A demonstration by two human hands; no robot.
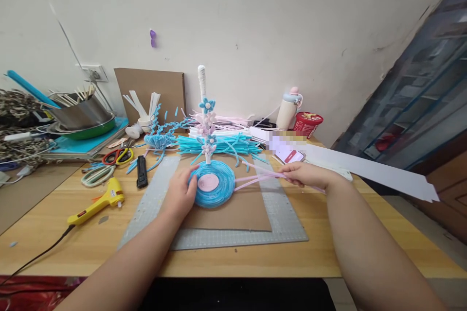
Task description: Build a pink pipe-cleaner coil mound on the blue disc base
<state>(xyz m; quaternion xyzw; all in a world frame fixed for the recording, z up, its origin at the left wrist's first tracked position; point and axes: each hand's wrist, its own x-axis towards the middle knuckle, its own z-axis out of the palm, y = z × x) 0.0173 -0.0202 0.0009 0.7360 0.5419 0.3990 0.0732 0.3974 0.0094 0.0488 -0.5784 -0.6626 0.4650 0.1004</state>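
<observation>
A round disc (pixel 225 177) of coiled blue pipe cleaners, with a pink centre, is over the brown cardboard sheet (pixel 237 218). My left hand (pixel 182 187) grips its left edge, the thumb on the face and some fingers hidden. From the disc's right side run thin pink pipe cleaners (pixel 253 181). Their far ends are pinched in my right hand (pixel 304 175), which pulls them out fairly straight. Behind the disc's top rises a white-wrapped stick (pixel 202 82) bearing blue and pink fuzzy flowers (pixel 207 126); whether it joins the disc I cannot tell.
A grey cutting mat (pixel 288 228) lies under the cardboard. To the left are a yellow glue gun (pixel 98 201), scissors (pixel 118 156) and a black tool (pixel 142 172). Bundled blue pipe cleaners (pixel 219 145), a phone (pixel 292 155), a bottle (pixel 288 112) and a red tub (pixel 307 125) stand behind.
</observation>
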